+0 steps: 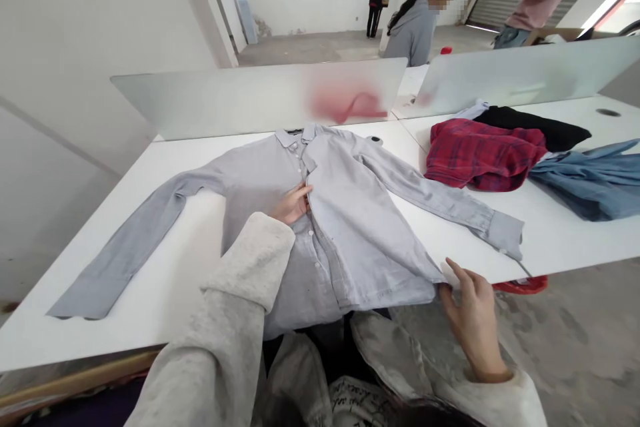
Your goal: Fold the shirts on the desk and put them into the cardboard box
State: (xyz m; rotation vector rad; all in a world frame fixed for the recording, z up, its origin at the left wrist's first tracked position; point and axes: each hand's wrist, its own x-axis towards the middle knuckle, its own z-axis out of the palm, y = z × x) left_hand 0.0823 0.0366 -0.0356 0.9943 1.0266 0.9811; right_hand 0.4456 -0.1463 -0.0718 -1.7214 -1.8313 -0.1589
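Two hands (473, 312) touch one grey buttoned shirt (350, 220).

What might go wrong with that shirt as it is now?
The right hand pinches one corner of the gray shirt; if that grip slipped, the front panel might fall crooked or crease. The hem reaches the near edge of the white table, so a pull toward the person could drag the shirt off. One sleeve lies near the red plaid garment and might brush against it if swung.
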